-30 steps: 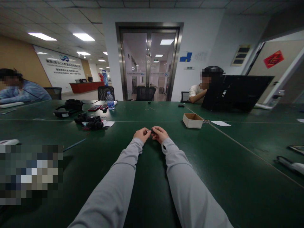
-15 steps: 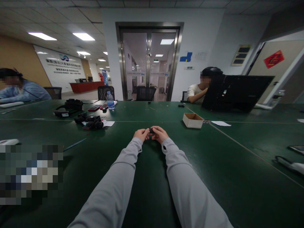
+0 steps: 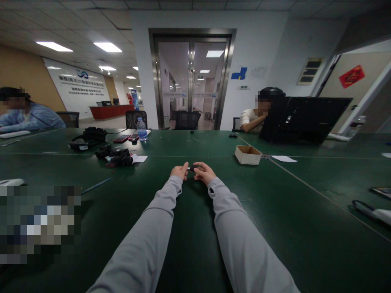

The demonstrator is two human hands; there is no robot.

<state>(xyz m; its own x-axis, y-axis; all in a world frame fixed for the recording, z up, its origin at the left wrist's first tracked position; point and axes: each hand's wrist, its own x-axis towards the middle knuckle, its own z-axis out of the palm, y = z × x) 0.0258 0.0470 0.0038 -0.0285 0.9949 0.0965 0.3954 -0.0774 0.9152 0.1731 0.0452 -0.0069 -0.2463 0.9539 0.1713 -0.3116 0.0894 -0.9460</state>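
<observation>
Just above the green table, a small black object with a silvery end [image 3: 191, 168] is held level between my hands; it is too small to tell its kind. My right hand [image 3: 205, 173] pinches its black part between thumb and fingertips. On the other side, my left hand [image 3: 179, 172] is closed with thumb and fingers at the silvery end, and its fingertips partly cover that end. Both forearms reach forward in grey sleeves over the table.
An open box [image 3: 248, 155] stands right of my hands, near a white paper [image 3: 284, 158]. To the left lie black devices [image 3: 114, 155], with a water bottle [image 3: 142, 130] behind. A monitor [image 3: 305, 120] stands far right. Two people sit across the table.
My left hand has shifted slightly left and its thumb has risen. More of the object's silvery end now shows between the hands. My right hand stays nearly in place.
</observation>
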